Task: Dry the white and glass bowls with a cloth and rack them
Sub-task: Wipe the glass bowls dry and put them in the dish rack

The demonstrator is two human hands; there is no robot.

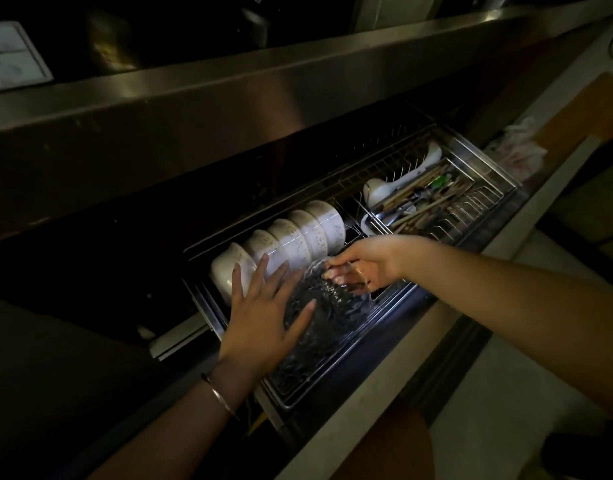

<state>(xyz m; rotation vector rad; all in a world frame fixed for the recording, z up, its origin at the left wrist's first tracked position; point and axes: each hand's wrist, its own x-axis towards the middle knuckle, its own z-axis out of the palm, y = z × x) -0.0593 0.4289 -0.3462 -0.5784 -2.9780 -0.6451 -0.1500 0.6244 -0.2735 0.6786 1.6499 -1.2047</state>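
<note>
Our two hands meet on one glass bowl (332, 306). The left hand (263, 317) lies flat against its outer side, fingers straight and spread, grasping nothing. The right hand (364, 261) grips the far rim, its curled fingertips showing through the glass. The bowl is tilted on edge in the near part of the pulled-out rack (332, 370), just in front of the white bowls (294, 237). We count five of these, nested on their sides in one row, and our left fingertips overlap the nearest ones. One thin bracelet (218, 396) circles the left wrist. To the right in the rack, one wire basket (485, 202) holds a jumble of chopsticks (419, 202), too tangled to count, and a white spoon (377, 192). The steel bench (229, 81) runs above the rack. One crumpled pale bundle (516, 150) lies beyond the basket; we cannot tell whether it is the cloth.
</note>
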